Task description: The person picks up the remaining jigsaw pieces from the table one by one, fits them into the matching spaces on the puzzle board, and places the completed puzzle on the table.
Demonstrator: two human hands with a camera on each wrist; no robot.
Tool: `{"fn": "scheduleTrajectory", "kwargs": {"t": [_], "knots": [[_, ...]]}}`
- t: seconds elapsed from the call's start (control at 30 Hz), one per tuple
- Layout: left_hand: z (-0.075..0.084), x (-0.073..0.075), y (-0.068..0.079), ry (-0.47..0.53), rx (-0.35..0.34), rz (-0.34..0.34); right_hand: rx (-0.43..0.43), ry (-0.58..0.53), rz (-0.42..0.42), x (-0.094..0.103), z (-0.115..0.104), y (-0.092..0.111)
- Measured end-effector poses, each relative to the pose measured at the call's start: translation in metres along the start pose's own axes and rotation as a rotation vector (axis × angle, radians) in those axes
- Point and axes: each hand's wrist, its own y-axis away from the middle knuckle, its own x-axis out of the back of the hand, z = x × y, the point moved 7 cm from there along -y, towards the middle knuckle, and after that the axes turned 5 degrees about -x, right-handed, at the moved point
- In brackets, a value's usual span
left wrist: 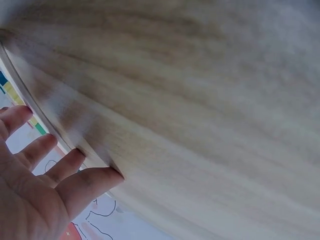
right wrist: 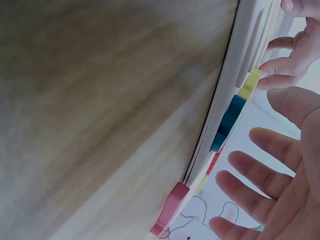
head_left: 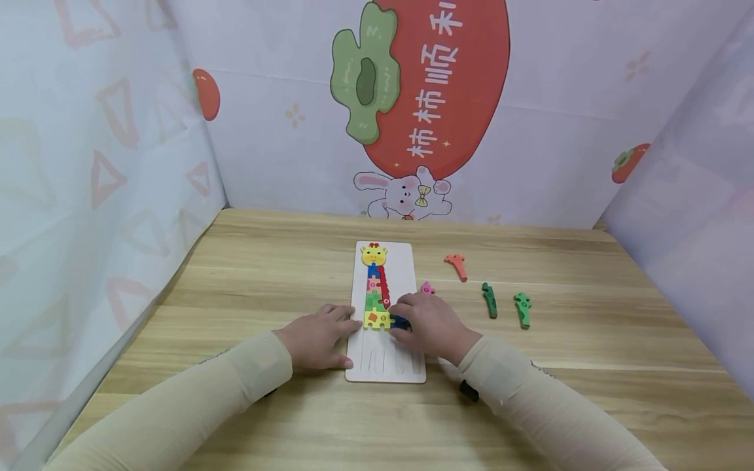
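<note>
A white puzzle board (head_left: 400,258) lies on the wooden table, with a giraffe of coloured pieces on it: a yellow head (head_left: 374,256), several neck pieces, a red strip (head_left: 384,289) and a yellow body piece (head_left: 377,320). Beside that body piece sits a dark blue piece (head_left: 400,322), partly covered by my right hand (head_left: 432,328). In the right wrist view the fingers (right wrist: 250,197) are spread loosely over the dark blue piece (right wrist: 229,122), not curled round it. My left hand (head_left: 315,337) rests along the board's left edge, fingertips (left wrist: 45,145) at the rim.
A pink piece (head_left: 427,288) lies by the board's right edge. Farther right are an orange piece (head_left: 457,265), a dark green piece (head_left: 489,301) and a light green piece (head_left: 523,309). A small black object (head_left: 468,390) shows by the right sleeve. Printed cloth walls enclose the table.
</note>
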Motion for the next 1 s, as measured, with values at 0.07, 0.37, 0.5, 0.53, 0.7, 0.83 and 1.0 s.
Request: {"fn": "scheduleTrajectory", "kwargs": {"t": [0.07,0.37,0.5,0.53,0.7,0.83,1.0], "knots": [[0.000,0.000,0.000,0.000,0.001,-0.001,-0.011,-0.002,-0.005,0.000,0.000,0.000],[0.000,-0.001,0.000,-0.010,-0.009,0.002,-0.031,0.000,0.009,0.005,-0.001,0.002],[0.001,-0.001,0.001,-0.014,-0.010,0.004,-0.032,0.001,0.031,0.008,-0.002,0.003],[0.001,-0.001,0.000,-0.014,-0.009,0.003,-0.033,0.000,0.035,0.008,-0.002,0.003],[0.000,-0.002,0.000,-0.014,0.000,-0.002,-0.037,-0.001,0.045,0.009,-0.002,0.005],[0.000,-0.001,0.000,-0.015,-0.002,-0.001,-0.039,-0.009,0.052,0.010,-0.002,0.006],[0.001,-0.001,0.000,-0.013,-0.008,0.003,-0.031,-0.001,0.078,0.013,-0.002,0.009]]}}
